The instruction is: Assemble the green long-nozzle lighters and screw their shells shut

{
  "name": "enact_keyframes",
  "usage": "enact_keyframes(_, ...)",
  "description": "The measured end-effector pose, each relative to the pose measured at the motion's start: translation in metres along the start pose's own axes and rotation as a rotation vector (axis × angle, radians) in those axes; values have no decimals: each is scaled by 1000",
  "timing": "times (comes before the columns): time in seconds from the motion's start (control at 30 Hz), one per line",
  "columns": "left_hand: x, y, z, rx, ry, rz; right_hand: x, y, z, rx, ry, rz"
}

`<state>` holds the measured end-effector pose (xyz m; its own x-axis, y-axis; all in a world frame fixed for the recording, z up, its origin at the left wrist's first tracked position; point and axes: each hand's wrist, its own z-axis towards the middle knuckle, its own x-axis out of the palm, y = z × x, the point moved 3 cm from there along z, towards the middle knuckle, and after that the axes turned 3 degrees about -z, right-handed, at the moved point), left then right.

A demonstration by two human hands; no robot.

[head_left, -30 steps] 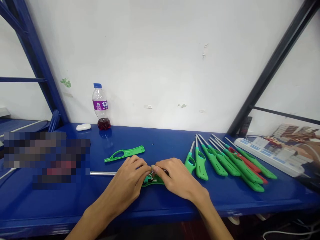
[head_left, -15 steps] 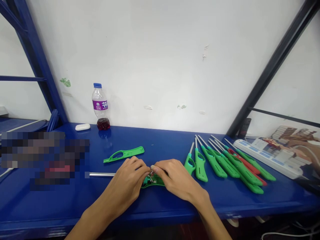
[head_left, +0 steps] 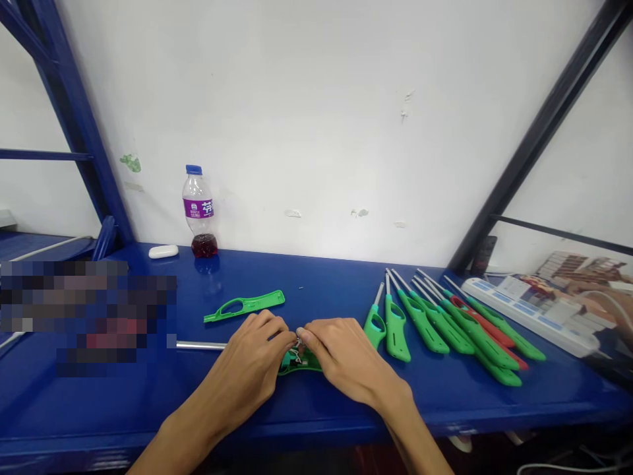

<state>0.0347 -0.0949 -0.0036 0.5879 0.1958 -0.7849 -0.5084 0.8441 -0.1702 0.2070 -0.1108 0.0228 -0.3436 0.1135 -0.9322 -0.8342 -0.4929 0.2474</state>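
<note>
An opened green long-nosed gas lighter point(head_left: 311, 362) lies at the front middle of the table, its metal tube point(head_left: 200, 345) pointing left. Inside the casing, small metal parts and wires point(head_left: 298, 354) show between my fingertips. My left hand point(head_left: 257, 356) bends over the lighter's neck with its fingers closed. Over the handle, my right hand point(head_left: 346, 353) pinches at the inner parts with thumb and forefinger. The two hands' fingertips nearly meet; exactly what each pinches is hidden. Behind my left hand rests the separate green casing half point(head_left: 260, 303).
Several assembled green lighters point(head_left: 397, 330) and a red one point(head_left: 487, 323) lie fanned out at right. A white power strip point(head_left: 534, 316) sits beyond them. At back left stand a drink bottle point(head_left: 200, 214) and a white case point(head_left: 163, 252). Blue table point(head_left: 316, 270) meets the wall.
Both hands stay at the opened lighter. The right thumb and fingers have shifted slightly over the inner parts, with little else moved.
</note>
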Motion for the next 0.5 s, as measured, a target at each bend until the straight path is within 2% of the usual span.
enact_keyframes(0.5, -3, 0, 1, 5, -30, 8, 5, 2, 0, -21, -33, -15)
